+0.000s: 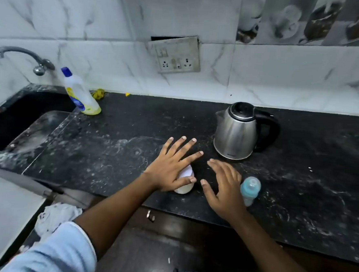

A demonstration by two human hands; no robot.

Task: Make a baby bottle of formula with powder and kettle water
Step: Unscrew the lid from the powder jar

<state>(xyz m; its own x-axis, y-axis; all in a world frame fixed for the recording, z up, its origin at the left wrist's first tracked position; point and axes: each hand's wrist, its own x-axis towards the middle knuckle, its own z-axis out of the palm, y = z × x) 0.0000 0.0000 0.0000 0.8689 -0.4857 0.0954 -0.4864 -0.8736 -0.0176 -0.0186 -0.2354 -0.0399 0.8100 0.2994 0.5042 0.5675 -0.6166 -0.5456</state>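
Observation:
A steel kettle (236, 133) with a black lid and handle stands on the black counter (109, 148). A clear baby bottle (250, 189) with a light blue cap stands near the counter's front edge. A small white container (184, 187) sits left of the bottle, mostly hidden under my left hand (172, 169), which hovers over it with fingers spread. My right hand (223, 187) is open with fingers apart, between the white container and the bottle, touching neither as far as I can see.
A sink (22, 122) lies at the left with a tap (22, 57) above it. A yellow dish-soap bottle (81, 95) stands beside the sink. A switch and socket plate (176, 57) is on the tiled wall. A cloth (56, 216) hangs below the counter.

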